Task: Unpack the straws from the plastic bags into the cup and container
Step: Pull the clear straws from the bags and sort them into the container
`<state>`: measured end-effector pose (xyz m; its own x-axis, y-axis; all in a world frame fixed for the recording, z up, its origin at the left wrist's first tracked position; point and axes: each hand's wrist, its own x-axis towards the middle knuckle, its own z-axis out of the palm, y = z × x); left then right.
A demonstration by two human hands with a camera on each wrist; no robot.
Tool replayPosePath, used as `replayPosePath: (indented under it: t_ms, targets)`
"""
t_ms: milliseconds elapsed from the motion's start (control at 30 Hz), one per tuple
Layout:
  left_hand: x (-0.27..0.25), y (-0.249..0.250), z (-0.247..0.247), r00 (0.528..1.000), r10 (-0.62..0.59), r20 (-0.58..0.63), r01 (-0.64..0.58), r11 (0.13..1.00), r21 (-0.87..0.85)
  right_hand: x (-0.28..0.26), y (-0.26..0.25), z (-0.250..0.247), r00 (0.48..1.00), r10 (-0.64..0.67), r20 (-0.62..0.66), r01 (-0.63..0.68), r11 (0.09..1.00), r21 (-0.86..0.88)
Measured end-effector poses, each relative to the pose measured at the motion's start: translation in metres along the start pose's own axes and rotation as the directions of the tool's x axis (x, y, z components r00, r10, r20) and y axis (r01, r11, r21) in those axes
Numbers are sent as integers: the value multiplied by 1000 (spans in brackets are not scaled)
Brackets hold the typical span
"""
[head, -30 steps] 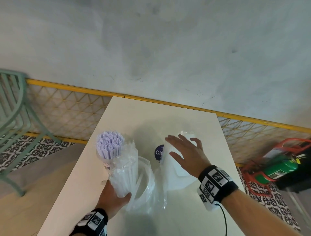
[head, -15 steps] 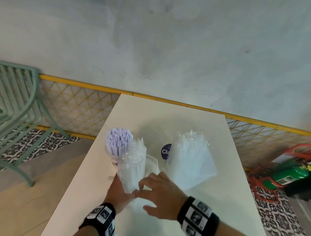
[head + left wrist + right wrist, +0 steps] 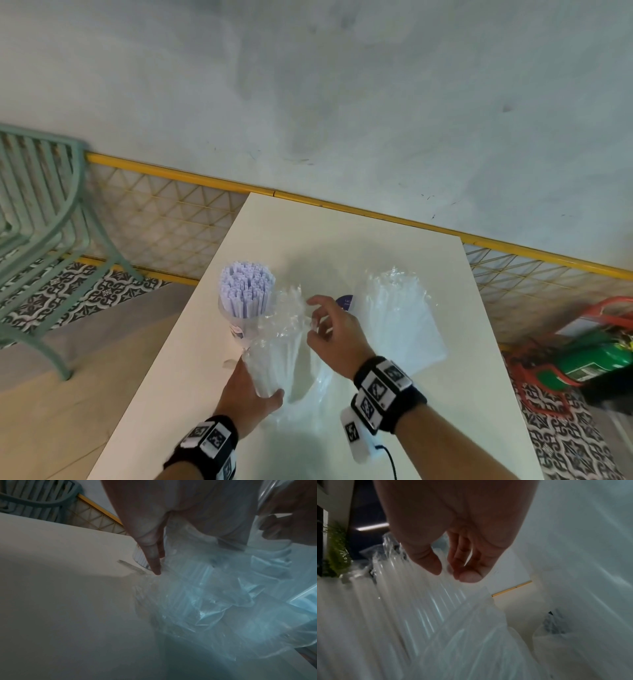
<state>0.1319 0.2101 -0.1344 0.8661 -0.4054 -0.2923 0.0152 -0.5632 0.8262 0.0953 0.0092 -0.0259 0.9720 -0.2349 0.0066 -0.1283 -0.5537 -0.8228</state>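
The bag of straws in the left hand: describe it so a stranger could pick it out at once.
On the white table, just right of the clear cup packed with lilac straws, stands a crinkled clear plastic bag of translucent white straws. It is upright, its base gripped by the left hand, while the other clear bag of straws lies flat to the right.

The head view was evenly lit and soft, with straight lines bowed at its edges. Faint shadows fell on the worktop (image 3: 359,246). Both wrist views were dim, bluish and blurred; glare streaked the plastic bag (image 3: 223,601).
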Motion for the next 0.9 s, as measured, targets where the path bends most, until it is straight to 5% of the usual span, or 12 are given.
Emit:
replayPosePath:
  t_ms: [267,667,900]
  targets:
    - [1,-5,-3,998,-50,39,51,999,-18,20,0,6,999,-29,34,34,989,-146]
    - [3,-6,-3,998,-58,38,58,998,-18,21,1,14,983,176,43,-170,979,-115]
    - [7,-12,-1,994,-108,21,108,994,-15,23,2,14,967,234,-100,-239,970,-41]
